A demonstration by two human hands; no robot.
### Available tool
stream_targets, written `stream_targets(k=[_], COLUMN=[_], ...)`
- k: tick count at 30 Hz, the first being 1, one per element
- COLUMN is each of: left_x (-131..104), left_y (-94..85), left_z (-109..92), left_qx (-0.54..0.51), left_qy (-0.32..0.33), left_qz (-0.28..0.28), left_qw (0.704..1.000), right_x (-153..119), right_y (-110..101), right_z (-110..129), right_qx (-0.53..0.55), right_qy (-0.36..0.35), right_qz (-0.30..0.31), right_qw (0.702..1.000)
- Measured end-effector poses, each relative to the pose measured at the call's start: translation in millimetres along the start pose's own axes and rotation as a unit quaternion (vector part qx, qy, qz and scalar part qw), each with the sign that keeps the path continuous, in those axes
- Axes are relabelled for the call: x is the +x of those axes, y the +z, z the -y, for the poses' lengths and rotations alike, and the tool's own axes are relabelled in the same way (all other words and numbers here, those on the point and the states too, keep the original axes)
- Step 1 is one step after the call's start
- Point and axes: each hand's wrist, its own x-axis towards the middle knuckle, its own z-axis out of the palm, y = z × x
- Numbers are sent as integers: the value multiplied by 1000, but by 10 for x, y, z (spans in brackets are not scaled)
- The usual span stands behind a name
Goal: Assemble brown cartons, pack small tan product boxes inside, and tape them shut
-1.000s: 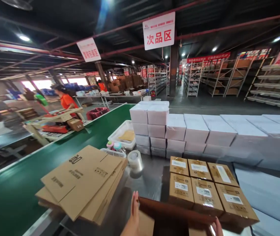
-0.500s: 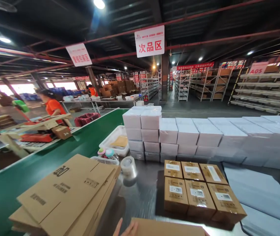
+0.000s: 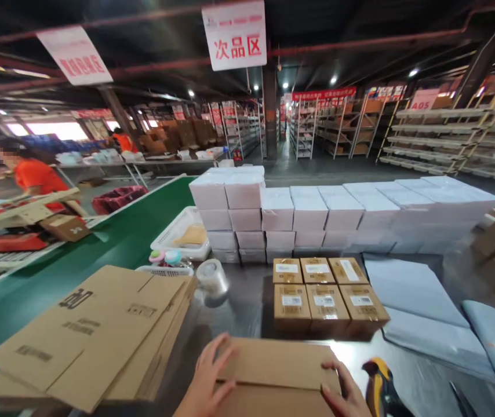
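Note:
A brown cardboard box [image 3: 276,365] is at the bottom centre, its two top flaps folded in to a seam that shows no tape. Around its left edge is my left hand [image 3: 213,376], thumb and fingers gripping the flaps. My right hand [image 3: 343,388] grips the right edge, fingertips curled over the flaps near the seam. The box's lower part lies outside the view. Just right of my right hand rests a yellow and black tape dispenser [image 3: 380,382]. Beyond the box stand several small taped cartons [image 3: 328,298] with white labels.
Flattened cardboard boxes [image 3: 95,330] are stacked at left beside the green conveyor belt [image 3: 134,237]. A clear tape roll [image 3: 211,278] and white basket [image 3: 182,234] stand behind. White packs [image 3: 308,211] form a wall at the back; grey bags [image 3: 417,289] lie right. A person in orange [image 3: 41,176] works far left.
The view has tilted down and turned right. Both hands and the box have come into fuller view, and the tape dispenser now shows at the right.

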Motion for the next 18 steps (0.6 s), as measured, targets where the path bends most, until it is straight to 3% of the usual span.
stream_targets(k=[3,7,11,15,18], left_x=[-169,-166,-98,-99,-93], left_y=[163,51,-7,2,-94], left_z=[33,-80,-112,-62,-156], left_qx=[-113,-216,-278,-267,-148], left_qy=[-87,-146,-167,-153,-97], left_qz=[-19,18,-10,-16,-7], left_qw=[990,965,946,951,984], right_x=[-14,42,67,61,55], right_y=[56,90,134,167,167], right_z=[1,-11,29,87,92], right_qx=[9,19,24,55,69], right_qy=[20,-21,1,30,37], right_qz=[-10,-44,-29,-33,-49], right_qw=[1000,999,999,998,996])
